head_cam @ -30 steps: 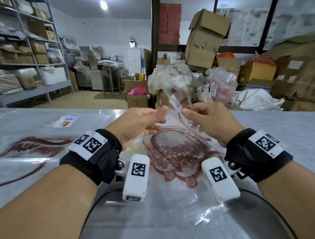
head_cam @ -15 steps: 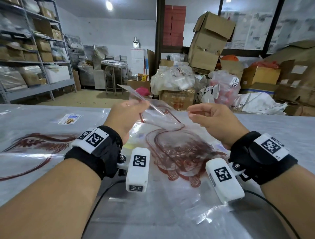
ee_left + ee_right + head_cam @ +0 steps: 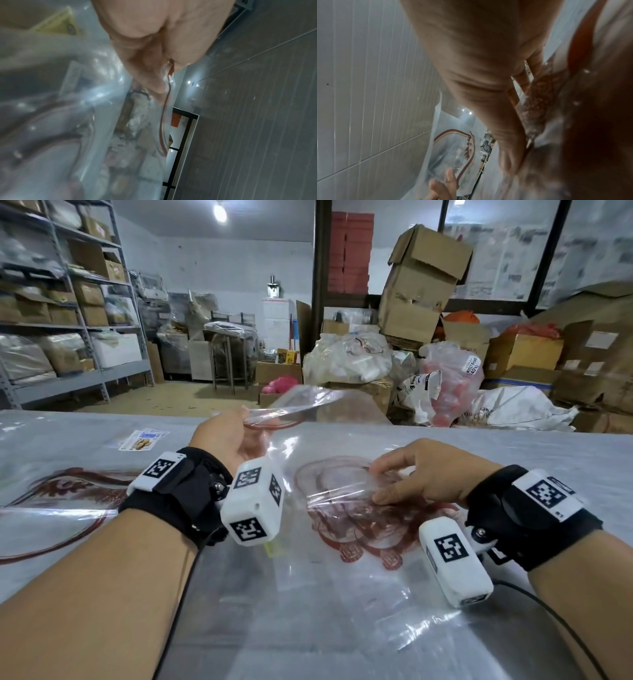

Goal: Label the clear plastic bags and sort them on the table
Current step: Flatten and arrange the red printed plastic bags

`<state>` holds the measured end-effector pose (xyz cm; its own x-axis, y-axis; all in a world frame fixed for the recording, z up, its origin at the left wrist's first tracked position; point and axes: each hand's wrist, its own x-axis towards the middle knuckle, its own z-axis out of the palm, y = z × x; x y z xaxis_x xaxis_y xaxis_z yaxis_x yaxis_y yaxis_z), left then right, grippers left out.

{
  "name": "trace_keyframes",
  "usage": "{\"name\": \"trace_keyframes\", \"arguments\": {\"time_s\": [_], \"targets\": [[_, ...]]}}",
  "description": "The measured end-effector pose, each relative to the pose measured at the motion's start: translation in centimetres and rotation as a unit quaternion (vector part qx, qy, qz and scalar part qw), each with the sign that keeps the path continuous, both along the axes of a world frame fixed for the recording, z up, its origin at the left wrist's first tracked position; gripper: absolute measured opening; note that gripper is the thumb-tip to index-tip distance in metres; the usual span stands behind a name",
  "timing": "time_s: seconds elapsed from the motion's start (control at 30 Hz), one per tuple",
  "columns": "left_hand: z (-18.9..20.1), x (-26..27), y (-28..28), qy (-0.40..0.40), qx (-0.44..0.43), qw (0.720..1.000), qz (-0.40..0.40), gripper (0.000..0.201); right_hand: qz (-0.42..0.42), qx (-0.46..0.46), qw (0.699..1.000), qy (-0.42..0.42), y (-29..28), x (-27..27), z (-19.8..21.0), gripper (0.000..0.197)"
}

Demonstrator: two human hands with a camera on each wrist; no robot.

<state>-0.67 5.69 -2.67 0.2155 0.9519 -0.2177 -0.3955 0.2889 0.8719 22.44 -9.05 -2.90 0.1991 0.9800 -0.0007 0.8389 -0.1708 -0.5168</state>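
My left hand (image 3: 245, 422) pinches one edge of a clear plastic bag with a red print (image 3: 301, 405), held roughly level above the table's far side. In the left wrist view that bag (image 3: 164, 121) hangs edge-on from my thumb and fingers. A stack of the same clear printed bags (image 3: 359, 525) lies flat in the middle of the table (image 3: 565, 446). My right hand (image 3: 376, 484) is down on that stack, thumb and fingertips touching the top bag, holding nothing lifted. The right wrist view shows the stack (image 3: 573, 121) close up and the held bag (image 3: 453, 148) farther off.
A printed label sheet (image 3: 142, 438) lies at the table's far left. Another large bag with a red print (image 3: 61, 491) is spread on the left side. Cardboard boxes (image 3: 421, 285) and filled sacks (image 3: 346, 361) stand beyond the far edge. Shelving (image 3: 68, 302) lines the left wall.
My right hand has let go of the lifted bag and dropped onto the stack. My left hand keeps the bag and has turned it from hanging to nearly level.
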Motion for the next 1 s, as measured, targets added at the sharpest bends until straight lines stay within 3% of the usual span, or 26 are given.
{"name": "trace_keyframes", "arguments": {"time_s": [0.1,0.2,0.37,0.47,0.53,0.63,0.77,0.87,1.0], "targets": [[0.1,0.1,-0.5,0.011,0.010,1.000,-0.017,0.018,-0.006,0.034,0.999,-0.007,0.3,0.4,-0.3,0.031],[0.1,0.0,-0.4,0.010,0.031,0.999,-0.038,0.027,-0.031,0.100,0.993,0.051,0.1,0.7,-0.4,0.021],[-0.3,-0.3,0.6,0.046,0.049,0.997,-0.035,0.027,-0.100,0.200,0.958,0.179,0.5,1.8,-0.4,0.016],[-0.7,-0.3,0.8,0.074,0.058,0.995,-0.017,0.019,-0.160,0.249,0.908,0.297,0.8,2.6,0.0,0.011],[-0.8,-0.2,0.8,0.057,0.057,0.997,-0.006,0.016,-0.209,0.299,0.851,0.377,0.8,3.1,0.3,0.011],[-0.8,0.0,0.6,0.038,0.061,0.997,-0.001,0.038,-0.241,0.341,0.778,0.470,0.3,3.4,1.1,0.029],[-0.7,0.2,-0.2,0.003,0.072,0.997,-0.020,0.067,-0.230,0.311,0.707,0.592,-0.2,3.4,1.5,0.029],[-0.5,0.2,-0.7,-0.003,0.101,0.993,-0.054,0.073,-0.196,0.278,0.714,0.612,-0.3,3.0,1.7,0.027],[0.1,0.2,-1.9,0.024,0.158,0.969,-0.187,0.058,-0.146,0.224,0.743,0.614,-0.4,2.1,1.7,0.028]]}}
